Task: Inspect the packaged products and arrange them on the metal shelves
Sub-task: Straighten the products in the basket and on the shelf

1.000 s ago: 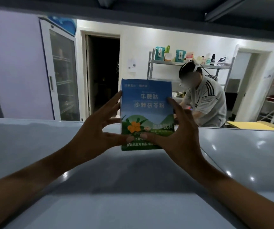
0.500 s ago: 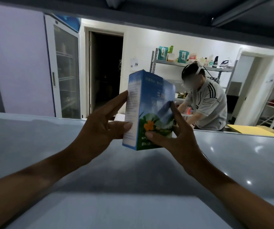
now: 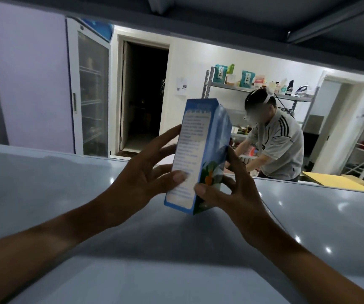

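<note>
Left hand (image 3: 141, 178), right hand (image 3: 227, 191) pinch upright box (image 3: 198, 154).

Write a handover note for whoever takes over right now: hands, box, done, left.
Left hand: grip on the blue box, thumb across its white text panel, fingers behind it.
Right hand: grip on the box's lower right edge, thumb on the picture face.
Box: held upright and slightly tilted above the grey metal shelf, not resting on it; text side faces the camera.
Done: box picked up, inspection under way.
Left: finish checking the sides, then probably set it down on the shelf. No other products show within reach; a person works at the far rack.
</note>
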